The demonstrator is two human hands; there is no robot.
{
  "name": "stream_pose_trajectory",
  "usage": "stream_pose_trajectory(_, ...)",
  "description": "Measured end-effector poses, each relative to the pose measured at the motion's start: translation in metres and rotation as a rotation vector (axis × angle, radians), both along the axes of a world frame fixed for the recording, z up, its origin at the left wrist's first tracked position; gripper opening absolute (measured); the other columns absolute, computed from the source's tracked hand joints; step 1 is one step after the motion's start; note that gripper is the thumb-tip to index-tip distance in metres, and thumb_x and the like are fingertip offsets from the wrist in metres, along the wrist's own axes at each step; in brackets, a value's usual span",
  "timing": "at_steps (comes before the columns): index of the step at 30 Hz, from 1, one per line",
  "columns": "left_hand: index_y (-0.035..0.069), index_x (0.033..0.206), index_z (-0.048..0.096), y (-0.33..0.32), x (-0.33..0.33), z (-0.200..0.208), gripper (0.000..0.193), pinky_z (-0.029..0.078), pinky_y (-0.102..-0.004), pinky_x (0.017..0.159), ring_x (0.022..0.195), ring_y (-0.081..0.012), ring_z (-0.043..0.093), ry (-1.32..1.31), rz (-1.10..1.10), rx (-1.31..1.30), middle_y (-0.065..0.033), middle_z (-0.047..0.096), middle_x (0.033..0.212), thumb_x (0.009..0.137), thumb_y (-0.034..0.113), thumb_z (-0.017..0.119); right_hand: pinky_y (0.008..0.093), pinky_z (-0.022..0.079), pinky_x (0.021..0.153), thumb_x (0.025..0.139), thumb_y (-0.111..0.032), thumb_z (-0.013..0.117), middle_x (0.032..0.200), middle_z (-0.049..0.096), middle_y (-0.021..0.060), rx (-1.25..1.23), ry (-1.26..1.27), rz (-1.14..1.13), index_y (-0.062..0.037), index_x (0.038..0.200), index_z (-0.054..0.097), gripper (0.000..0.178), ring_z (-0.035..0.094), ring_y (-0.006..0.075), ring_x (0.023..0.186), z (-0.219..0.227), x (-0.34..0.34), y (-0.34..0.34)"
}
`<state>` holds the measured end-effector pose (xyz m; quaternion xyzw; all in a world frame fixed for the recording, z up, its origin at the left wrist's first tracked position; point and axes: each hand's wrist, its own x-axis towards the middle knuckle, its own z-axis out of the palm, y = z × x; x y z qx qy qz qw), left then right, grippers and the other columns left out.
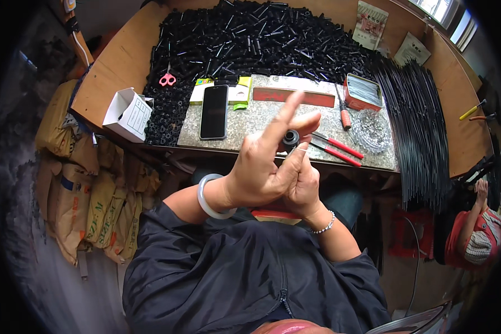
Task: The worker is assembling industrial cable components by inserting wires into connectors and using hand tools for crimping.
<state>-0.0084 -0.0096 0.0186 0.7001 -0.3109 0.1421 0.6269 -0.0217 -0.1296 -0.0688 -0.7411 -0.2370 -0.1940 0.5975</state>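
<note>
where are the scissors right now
In the head view, the pink scissors lie at upper left, on the black parts, above and left of the phone.

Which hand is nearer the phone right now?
Left. The left hand is below and to the right of the phone in the picture; the right hand is farther to the right, beyond the left one.

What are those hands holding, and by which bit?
A small black tubular part, its hollow round end showing between the left hand and right hand. Exactly where it's gripped, and by which hand, is hidden.
</note>
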Motion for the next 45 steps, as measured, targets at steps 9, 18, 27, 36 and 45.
stream_pose_trajectory(9, -0.002, 0.107, 0.064, 0.006, 0.008, -0.019, 0.032, 0.036, -0.0192, 0.046, 0.051, -0.0027, 0.047, 0.412, -0.175, -0.069, 0.0005, 0.056, 0.058, 0.099, 0.024, 0.046, 0.0396, 0.046, 0.084, 0.079, -0.010, 0.066, 0.111, 0.055, 0.0197, -0.402, 0.276, 0.250, 0.0014, 0.132, 0.038, 0.061, 0.055, 0.0331, 0.102, 0.011, 0.007, -0.030)
stream_pose_trajectory(18, -0.007, 0.119, 0.054, 0.004, 0.005, -0.044, 0.038, 0.047, -0.0296, 0.085, 0.098, -0.0173, 0.060, 0.227, -0.080, 0.004, -0.0150, 0.065, 0.105, 0.089, 0.016, 0.056, 0.0393, 0.039, 0.086, 0.077, -0.018, 0.069, 0.102, 0.055, 0.0121, -0.576, -0.513, -0.272, -0.0048, 0.101, 0.057, 0.030, 0.048, 0.0305, 0.097, 0.079, -0.003, -0.022)
stream_pose_trajectory(27, -0.002, 0.114, 0.061, 0.030, 0.005, -0.049, 0.034, 0.023, -0.0181, 0.043, 0.046, 0.0022, 0.030, 0.276, 0.193, -0.071, 0.0109, 0.037, 0.051, 0.100, 0.023, 0.042, 0.0407, 0.042, 0.078, 0.076, -0.016, 0.071, 0.092, 0.057, 0.0135, -0.722, -0.177, -0.341, -0.0031, 0.085, 0.055, 0.023, 0.052, 0.0312, 0.087, -0.010, 0.021, -0.097)
stream_pose_trajectory(36, 0.002, 0.108, 0.065, 0.023, 0.019, -0.041, 0.029, 0.021, -0.0202, 0.041, 0.044, 0.0013, 0.030, 0.201, 0.228, -0.069, 0.0110, 0.035, 0.049, 0.099, 0.020, 0.044, 0.0349, 0.045, 0.057, 0.083, -0.012, 0.064, 0.088, 0.049, 0.0136, -0.560, 0.038, -0.241, -0.0031, 0.088, 0.055, 0.013, 0.053, 0.0277, 0.066, -0.034, 0.038, -0.121)
stream_pose_trajectory(45, 0.001, 0.109, 0.065, 0.022, 0.021, -0.035, 0.026, 0.019, -0.0215, 0.046, 0.051, 0.0010, 0.025, 0.330, 0.289, -0.050, 0.0120, 0.031, 0.054, 0.098, 0.016, 0.047, 0.0327, 0.046, 0.065, 0.066, -0.022, 0.079, 0.095, 0.053, 0.0082, -0.947, -0.397, -0.364, -0.0092, 0.096, 0.069, 0.034, 0.054, 0.0236, 0.080, 0.086, -0.018, -0.092)
